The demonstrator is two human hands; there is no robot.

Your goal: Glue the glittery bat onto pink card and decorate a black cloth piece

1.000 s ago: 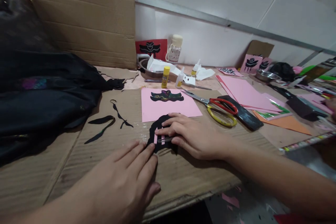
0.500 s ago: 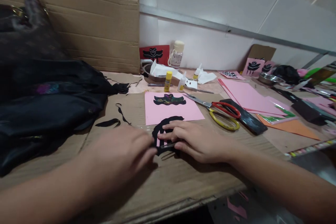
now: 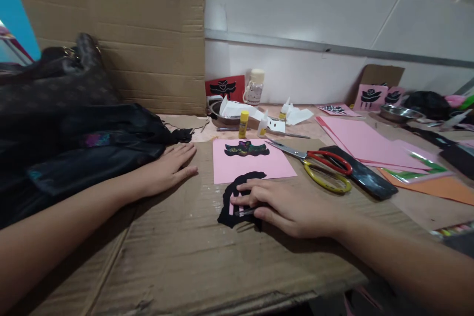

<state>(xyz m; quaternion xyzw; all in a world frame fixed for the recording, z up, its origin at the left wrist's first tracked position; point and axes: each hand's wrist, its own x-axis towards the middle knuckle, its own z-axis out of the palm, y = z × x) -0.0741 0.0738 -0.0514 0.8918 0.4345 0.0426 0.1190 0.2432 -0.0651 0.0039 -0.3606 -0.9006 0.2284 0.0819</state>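
My left hand (image 3: 168, 170) lies flat on the cardboard, fingers spread, beside the black fabric. My right hand (image 3: 285, 205) rests over a black cutout (image 3: 231, 207) with pink strips showing through it. Between the right thumb and fingers is a thin metallic tool (image 3: 244, 213), its far end hidden under the hand. Just beyond the cutout lies a pink sheet (image 3: 248, 171) bearing a glittery black shape (image 3: 247, 148). Scissors (image 3: 328, 164) with red and yellow handles lie to the right of the sheet, touching a dark flat case (image 3: 365, 177).
A yellow glue stick (image 3: 243, 124) and a small white bottle (image 3: 262, 125) stand behind the sheet. Pink papers (image 3: 363, 140) lie to the right. A black jacket (image 3: 99, 148) and brown bag (image 3: 59, 81) fill the left, before a cardboard panel (image 3: 148, 34).
My left hand has moved away from the black cutout, leftward and farther back, and now lies flat over where the black scraps were. The view has shifted slightly; my right hand stays on the cutout.
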